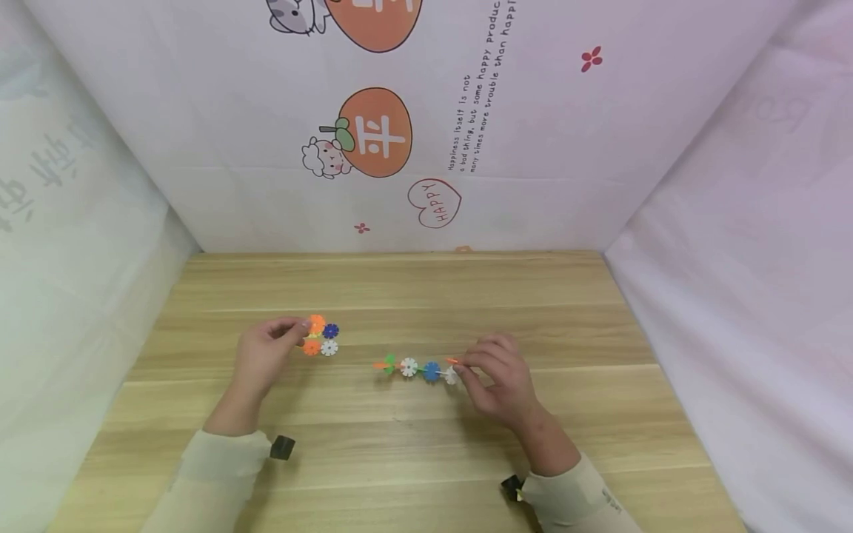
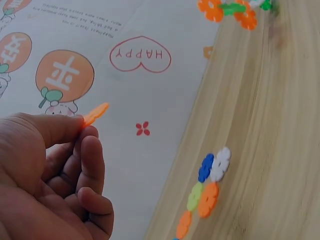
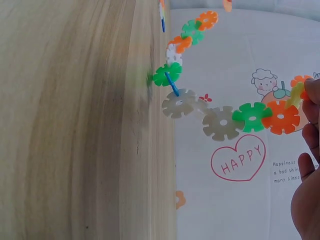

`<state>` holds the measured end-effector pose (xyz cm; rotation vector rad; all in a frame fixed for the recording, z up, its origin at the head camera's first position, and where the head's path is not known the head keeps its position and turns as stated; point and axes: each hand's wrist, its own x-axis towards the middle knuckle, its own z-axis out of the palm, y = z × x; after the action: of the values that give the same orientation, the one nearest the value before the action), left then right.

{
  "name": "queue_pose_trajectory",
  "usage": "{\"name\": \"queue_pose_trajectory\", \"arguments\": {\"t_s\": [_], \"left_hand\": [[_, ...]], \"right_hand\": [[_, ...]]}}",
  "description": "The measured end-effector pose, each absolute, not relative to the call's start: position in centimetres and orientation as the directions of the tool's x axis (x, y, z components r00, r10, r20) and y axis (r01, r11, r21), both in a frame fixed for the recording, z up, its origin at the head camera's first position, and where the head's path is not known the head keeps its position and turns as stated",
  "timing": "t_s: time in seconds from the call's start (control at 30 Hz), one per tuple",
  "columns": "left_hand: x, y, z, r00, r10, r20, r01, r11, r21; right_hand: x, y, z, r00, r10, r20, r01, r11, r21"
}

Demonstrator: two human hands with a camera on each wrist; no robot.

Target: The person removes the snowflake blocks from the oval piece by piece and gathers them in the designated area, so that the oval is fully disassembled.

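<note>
Meanwhile, both hands (image 1: 266, 355) pinching snowflake pieces (image 1: 321, 337).

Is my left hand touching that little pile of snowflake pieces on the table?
Apart. The left wrist view shows the left hand pinching one orange piece, raised away from the pile on the table.

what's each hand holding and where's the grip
The left hand pinches one orange disc by its edge. The right hand holds the chain of discs at its right end.
</note>
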<state>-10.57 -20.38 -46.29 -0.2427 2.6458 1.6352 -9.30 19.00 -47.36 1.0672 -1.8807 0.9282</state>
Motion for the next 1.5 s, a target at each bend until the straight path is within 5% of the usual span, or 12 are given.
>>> {"name": "queue_pose_trajectory", "arguments": {"t_s": [0.57,1.5], "left_hand": [[-10.6,-23.0,-47.9,-0.975,-0.166,-0.145,-0.205,0.441,0.874],[-11.1,-25.4,-51.5,-0.961,-0.195,-0.196,-0.276,0.641,0.716]], "right_hand": [[-9.3,18.8,-47.1,-0.352,-0.342,0.871,-0.902,0.374,-0.218],[-9.5,18.5,-47.0,-0.337,-0.345,0.876,-0.910,0.360,-0.208]]}}
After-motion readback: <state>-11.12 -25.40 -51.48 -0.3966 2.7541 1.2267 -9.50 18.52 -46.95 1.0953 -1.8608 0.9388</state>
